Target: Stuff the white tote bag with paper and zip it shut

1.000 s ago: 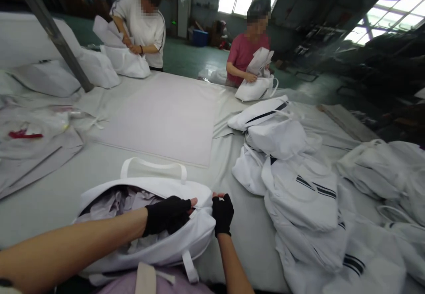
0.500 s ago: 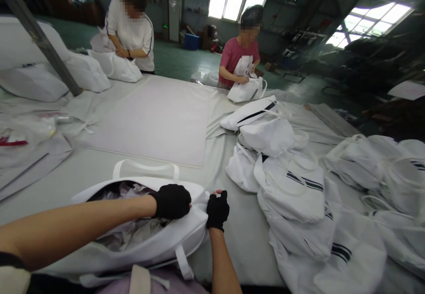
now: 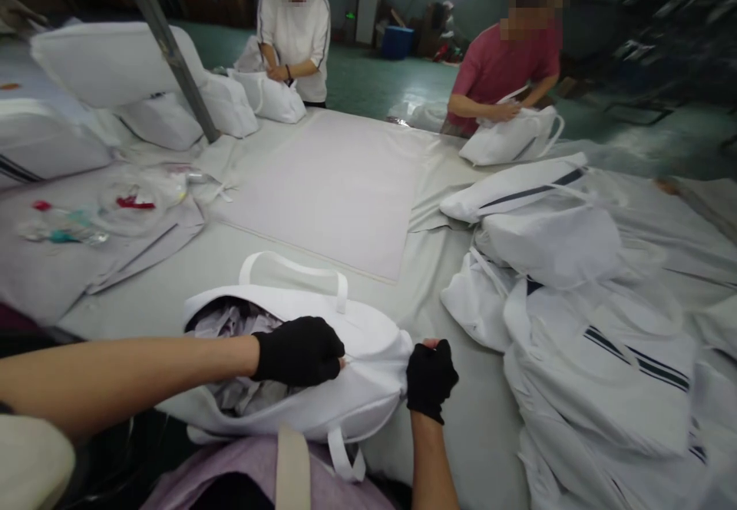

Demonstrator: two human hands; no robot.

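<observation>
A white bag (image 3: 322, 356) lies on its side at the near edge of the tabletop (image 3: 173, 272), right in front of the person. It looks stuffed with crumpled paper (image 3: 230, 326), which shows through the open part of its mouth on the left. The left hand (image 3: 299, 351), in a black glove, is closed into a fist on the bag's upper edge, pinching something there, probably a zip pull, though it is too small to tell. The right hand (image 3: 431, 379), also gloved, is clenched around the bag's right end, holding it taut.

Judging from this, the stuffing is done and the closing is partly done: the stretch between the two hands looks shut, while the stretch from the left hand to the far left end gapes open.

A heap of flat white bags with dark stripes (image 3: 581, 318) lies to the right. Across the tabletop, two other people each handle a white bag of their own (image 3: 276, 99) (image 3: 512, 137)
</observation>
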